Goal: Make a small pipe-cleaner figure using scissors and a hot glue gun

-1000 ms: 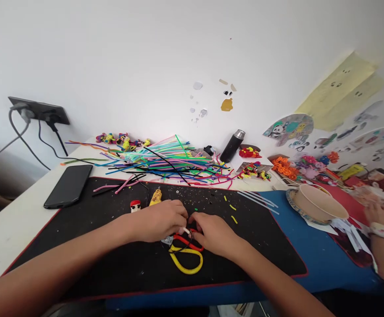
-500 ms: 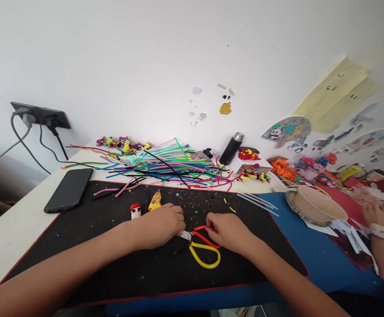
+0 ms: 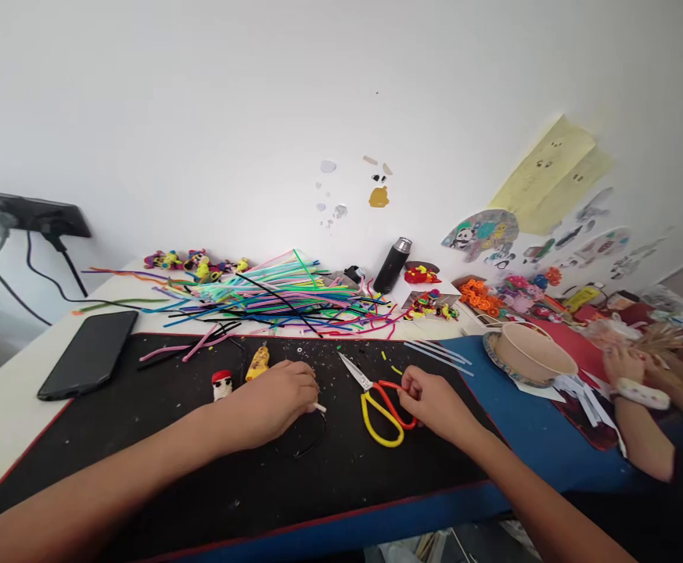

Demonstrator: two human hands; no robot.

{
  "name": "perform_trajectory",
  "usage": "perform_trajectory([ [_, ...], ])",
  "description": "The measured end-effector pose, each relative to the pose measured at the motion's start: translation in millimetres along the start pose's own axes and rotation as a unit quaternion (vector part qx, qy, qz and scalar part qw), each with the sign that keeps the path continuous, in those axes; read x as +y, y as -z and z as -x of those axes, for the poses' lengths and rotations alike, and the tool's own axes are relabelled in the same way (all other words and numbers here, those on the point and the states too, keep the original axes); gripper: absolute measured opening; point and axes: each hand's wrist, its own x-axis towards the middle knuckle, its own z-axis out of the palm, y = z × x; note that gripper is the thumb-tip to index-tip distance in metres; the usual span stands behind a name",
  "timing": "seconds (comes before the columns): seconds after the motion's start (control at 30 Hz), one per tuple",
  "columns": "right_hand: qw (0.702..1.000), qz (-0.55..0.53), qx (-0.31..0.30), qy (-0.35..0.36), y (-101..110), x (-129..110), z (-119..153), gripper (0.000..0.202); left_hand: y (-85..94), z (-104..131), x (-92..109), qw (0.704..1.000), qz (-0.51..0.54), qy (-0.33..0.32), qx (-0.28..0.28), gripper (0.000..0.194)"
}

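My left hand [image 3: 285, 399] is closed over the black mat, palm down. A short white stick-like piece [image 3: 320, 407] pokes out from under its fingers; the rest of it is hidden. A thin black strand [image 3: 311, 450] lies just below. My right hand [image 3: 438, 403] has its fingers curled at the red handle of a pair of scissors [image 3: 368, 385]. Their blades point up and left, and the other handle is yellow. Beside my left hand stand a small white figure with a red cap [image 3: 222, 385] and a yellow, brown-speckled piece [image 3: 257, 363].
Many coloured pipe cleaners [image 3: 282, 293] are heaped behind the black mat [image 3: 200, 485]. A phone [image 3: 88, 356] lies at left, and a black flask [image 3: 393, 266] stands by the wall. At right are a bowl [image 3: 537, 352], clear strips [image 3: 438, 356] and another person's hand [image 3: 623, 363].
The scissors have moved right and up, away from my left hand, along with my right hand. Their blades now show in full. The view has shifted to the right.
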Motion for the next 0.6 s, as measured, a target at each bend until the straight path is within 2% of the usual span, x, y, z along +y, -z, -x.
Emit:
perform_trajectory([
  [0.1,0.993,-0.115,0.022,0.001,-8,-11,7,0.016,1.2,-3,2,0.995,0.090,0.029,0.019,0.031],
  [0.2,0.983,-0.175,0.050,0.033,-13,-31,12,0.015,4.2,-6,4,0.983,0.164,0.085,-0.013,0.035],
  [0.27,0.974,-0.207,0.067,0.068,-14,-47,15,0.016,6.6,-7,5,0.969,0.209,0.126,-0.045,0.038],
  [0.37,0.952,-0.277,0.080,0.104,-17,-71,21,0.021,10.4,-9,7,0.933,0.306,0.188,-0.038,0.039],
  [0.43,0.928,-0.352,0.062,0.101,-20,-85,24,0.027,12.9,-11,11,0.884,0.412,0.221,-0.023,0.041],
  [0.53,0.897,-0.430,-0.023,0.095,-30,-97,24,0.035,16.2,-13,15,0.765,0.589,0.261,0.007,0.047],
  [0.6,0.876,-0.466,-0.087,0.091,-39,-98,18,0.040,18.5,-14,15,0.708,0.637,0.301,0.049,0.051],
])
